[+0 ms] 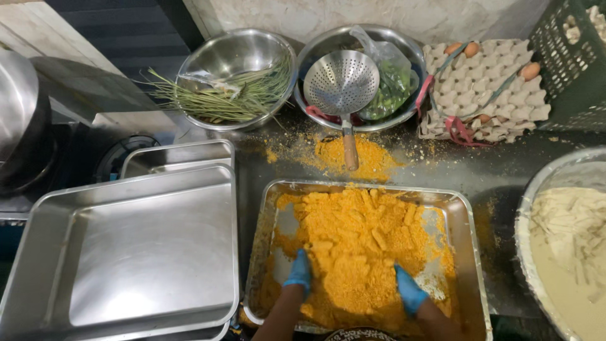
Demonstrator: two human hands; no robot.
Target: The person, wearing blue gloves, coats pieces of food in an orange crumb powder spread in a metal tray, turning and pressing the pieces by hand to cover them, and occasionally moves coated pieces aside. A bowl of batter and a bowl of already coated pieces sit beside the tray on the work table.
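- Left hand (298, 273) in a blue glove sits at the near left edge of the orange crumb heap (363, 249), fingers sunk in the crumbs; how wide they are cannot be told
- Right hand (409, 290), gloved too, presses the heap's near right edge, fingers likewise buried; both hands equally close
- Crumb-coated sticks (379, 239) lie on the heap just beyond the fingers, long axes mostly pointing away
- The heap fills the steel tray (475, 240); a skimmer (341, 85) rests beyond the heap
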